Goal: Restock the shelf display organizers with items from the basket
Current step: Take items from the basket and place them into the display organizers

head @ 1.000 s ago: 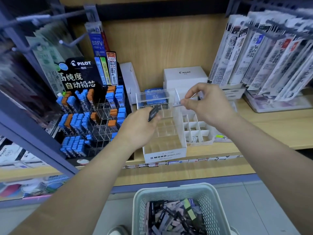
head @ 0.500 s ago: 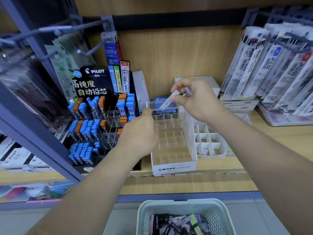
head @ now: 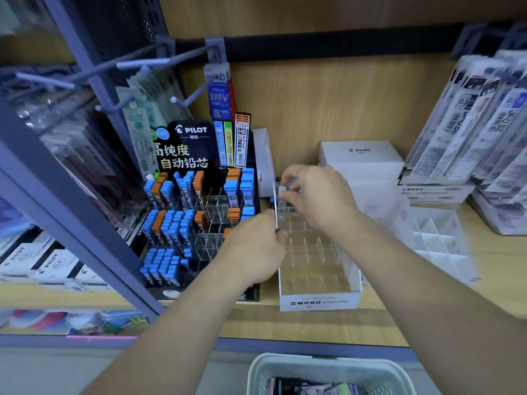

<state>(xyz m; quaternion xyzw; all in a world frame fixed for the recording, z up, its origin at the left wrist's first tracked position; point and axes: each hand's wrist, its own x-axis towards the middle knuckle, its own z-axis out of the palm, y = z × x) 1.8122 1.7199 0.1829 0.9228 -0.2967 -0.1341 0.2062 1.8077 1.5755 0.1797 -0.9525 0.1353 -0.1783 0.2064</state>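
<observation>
Step in hand: loading one cell of the clear acrylic gridded organizer with the white MONO front panel (head: 319, 302), standing on the wooden shelf (head: 313, 323) just right of the black PILOT lead display (head: 185, 138).

Pinched between thumb and fingertips of the right hand (head: 316, 195): a slim clear lead case with a white cap (head: 281, 199). Held with long axis near upright, cap up, lower end at the rim of the organizer's rear-left corner, close against the left wall. Target cell straight below the case, so downward from the hand, not sideways.

Curled beside the organizer's left wall, lower and nearer the body: the left hand (head: 256, 249), fingers closed round a small dark item (head: 277, 230) with only a tip in view. Cannot tell whether touching the wall.

Judged nearer to the target: the right hand, directly above it.

Keep the case vertical and lined up with the dividers. Lower straight down. Release only once seated. Expect jamming on a divider if tilted.

Remaining stock well apart from both hands, in the pale plastic lattice basket (head: 313, 369) at the lower edge of view. Nearly all visible organizer cells unfilled, so judged early in the task.
</observation>
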